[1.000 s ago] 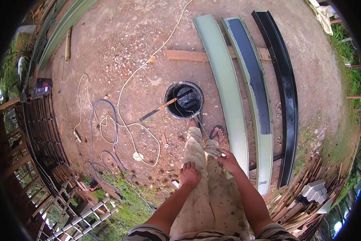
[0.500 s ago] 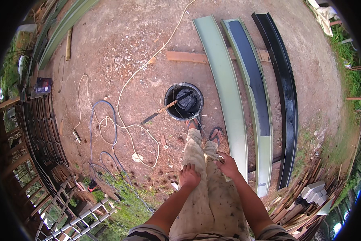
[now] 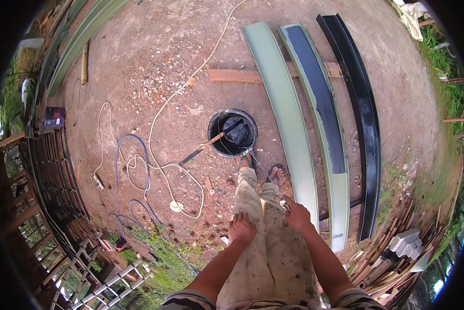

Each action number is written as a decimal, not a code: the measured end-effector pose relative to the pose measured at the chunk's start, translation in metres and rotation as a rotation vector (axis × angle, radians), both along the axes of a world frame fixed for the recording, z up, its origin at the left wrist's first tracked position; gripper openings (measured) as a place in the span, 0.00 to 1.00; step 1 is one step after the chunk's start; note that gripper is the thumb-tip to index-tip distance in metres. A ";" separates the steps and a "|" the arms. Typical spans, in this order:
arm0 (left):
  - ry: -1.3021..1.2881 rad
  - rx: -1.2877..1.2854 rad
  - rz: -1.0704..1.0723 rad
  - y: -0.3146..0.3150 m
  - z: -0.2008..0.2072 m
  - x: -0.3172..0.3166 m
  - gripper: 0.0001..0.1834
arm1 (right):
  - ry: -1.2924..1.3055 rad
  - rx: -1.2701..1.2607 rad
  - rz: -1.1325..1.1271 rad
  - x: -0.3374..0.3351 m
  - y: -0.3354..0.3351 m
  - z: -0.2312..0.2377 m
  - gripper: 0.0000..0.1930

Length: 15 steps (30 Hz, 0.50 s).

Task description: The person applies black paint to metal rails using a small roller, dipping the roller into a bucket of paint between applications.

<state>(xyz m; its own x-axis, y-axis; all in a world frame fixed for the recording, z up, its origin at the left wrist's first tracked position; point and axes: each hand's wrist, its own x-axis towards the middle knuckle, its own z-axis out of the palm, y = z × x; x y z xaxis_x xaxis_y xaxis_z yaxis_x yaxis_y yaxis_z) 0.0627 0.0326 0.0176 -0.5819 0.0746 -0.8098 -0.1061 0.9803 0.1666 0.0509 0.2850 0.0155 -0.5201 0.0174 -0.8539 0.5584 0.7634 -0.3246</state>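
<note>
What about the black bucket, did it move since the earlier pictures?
No. The black bucket keeps the same spot relative to the wooden board under the beams; the whole view shifted a little.

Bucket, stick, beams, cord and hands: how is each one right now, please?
Bucket: upright, open, with dark stuff inside.
Stick: slanting over the bucket, partly outside it.
Left beam: green.
Middle beam: partly coated dark, green at the edges and near end.
Right beam: black.
Pale cord: loosely looped on the ground.
Left hand: resting on the left trouser leg.
Right hand: fingers curled; what it holds is unclear.
</note>
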 end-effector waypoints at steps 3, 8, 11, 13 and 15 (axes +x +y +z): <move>0.029 -0.005 0.001 -0.001 -0.002 0.003 0.26 | 0.100 0.113 -0.052 0.008 -0.004 -0.005 0.35; 0.049 0.004 -0.011 0.000 0.001 0.001 0.24 | 0.188 -0.013 -0.109 0.017 0.005 0.007 0.34; 0.031 0.004 -0.012 0.002 0.000 -0.002 0.24 | 0.184 0.031 -0.048 0.031 0.016 0.002 0.33; 0.036 0.008 -0.020 0.003 -0.002 -0.003 0.24 | 0.171 0.061 -0.013 0.031 0.017 0.001 0.33; 0.043 0.018 -0.029 0.002 -0.004 -0.002 0.24 | 0.171 0.078 0.002 0.030 0.017 0.000 0.34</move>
<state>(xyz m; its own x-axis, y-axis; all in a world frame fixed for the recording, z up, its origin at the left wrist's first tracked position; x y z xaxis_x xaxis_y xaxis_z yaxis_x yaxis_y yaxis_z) 0.0605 0.0349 0.0137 -0.6134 0.1062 -0.7826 -0.0698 0.9798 0.1876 0.0813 0.3021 0.0160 -0.6581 0.0787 -0.7488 0.4984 0.7910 -0.3548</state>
